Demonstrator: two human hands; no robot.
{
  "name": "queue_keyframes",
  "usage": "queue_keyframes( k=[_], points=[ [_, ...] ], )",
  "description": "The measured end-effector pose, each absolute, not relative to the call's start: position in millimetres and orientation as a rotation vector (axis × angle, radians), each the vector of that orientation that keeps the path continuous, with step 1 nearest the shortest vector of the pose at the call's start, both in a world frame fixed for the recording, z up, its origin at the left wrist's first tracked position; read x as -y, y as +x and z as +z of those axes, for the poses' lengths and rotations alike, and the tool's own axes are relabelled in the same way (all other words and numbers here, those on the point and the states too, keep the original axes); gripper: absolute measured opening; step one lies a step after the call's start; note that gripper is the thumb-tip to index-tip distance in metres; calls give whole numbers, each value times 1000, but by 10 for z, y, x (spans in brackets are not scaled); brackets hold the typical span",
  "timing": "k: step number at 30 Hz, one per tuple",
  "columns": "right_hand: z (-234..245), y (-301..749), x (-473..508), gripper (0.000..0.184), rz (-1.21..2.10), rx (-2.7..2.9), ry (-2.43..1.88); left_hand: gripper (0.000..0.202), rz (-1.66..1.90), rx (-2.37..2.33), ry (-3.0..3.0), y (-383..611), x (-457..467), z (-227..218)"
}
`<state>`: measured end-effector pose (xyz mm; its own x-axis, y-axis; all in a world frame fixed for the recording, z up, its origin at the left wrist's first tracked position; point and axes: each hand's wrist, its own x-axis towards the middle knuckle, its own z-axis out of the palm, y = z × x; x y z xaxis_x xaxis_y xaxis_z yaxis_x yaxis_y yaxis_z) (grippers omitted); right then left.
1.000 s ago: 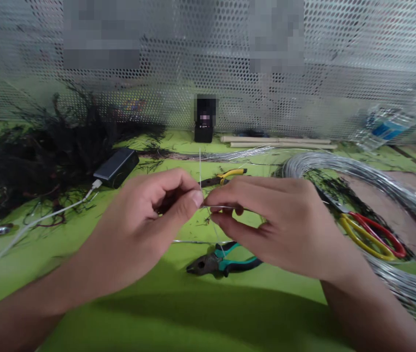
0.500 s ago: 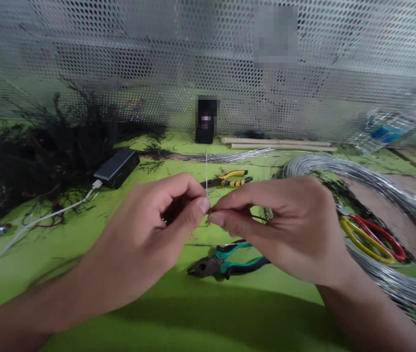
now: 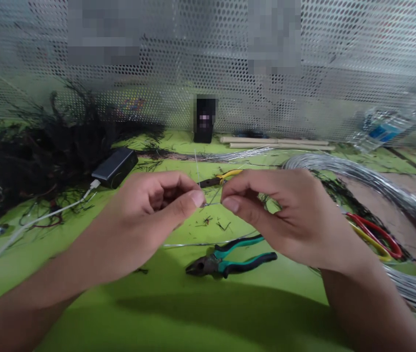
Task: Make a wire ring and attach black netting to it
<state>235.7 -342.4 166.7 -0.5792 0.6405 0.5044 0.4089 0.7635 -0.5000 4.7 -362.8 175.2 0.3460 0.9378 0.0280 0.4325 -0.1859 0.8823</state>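
A thin silvery wire (image 3: 213, 203) spans the small gap between my two hands, above the green table (image 3: 200, 308). My left hand (image 3: 149, 222) pinches it between thumb and forefinger, and a fine strand rises from those fingertips. At the other end, the thumb and forefinger of my right hand (image 3: 284, 220) are closed on the wire too. Below the hands lie teal-and-black pliers (image 3: 208, 265), jaws pointing left. Just behind the fingertips are yellow-handled pliers (image 3: 226, 177), partly covered by my right hand.
At right lies a large coil of wire (image 3: 369, 171), with red-and-yellow-handled scissors (image 3: 380, 237) inside it. Black bristly strands (image 3: 46, 132) heap up at left beside a black box (image 3: 115, 167) with a white cable. Wooden sticks (image 3: 277, 143) and a plastic bottle (image 3: 382, 132) lie near the perforated panel.
My hands have drawn apart, opening a gap with the wire stretched across it. The upright strand now leans slightly left. The teal pliers' handles show more fully.
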Motion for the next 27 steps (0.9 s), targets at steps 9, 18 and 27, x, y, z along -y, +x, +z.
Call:
queue_keyframes(
  k=[9,18,27],
  points=[
    [1620,2364,3390,12,378,2102,-714,9,1033,-1354,2112,-41,3757,1829],
    [1596,2362,3421,9,373,2127,-459,8,1285,-1263,2639,-39,3879,1758],
    [1639,2339,3463,19,952,2008,-545,13,1484,-1129,2701,-8,3805,1588]
  ],
)
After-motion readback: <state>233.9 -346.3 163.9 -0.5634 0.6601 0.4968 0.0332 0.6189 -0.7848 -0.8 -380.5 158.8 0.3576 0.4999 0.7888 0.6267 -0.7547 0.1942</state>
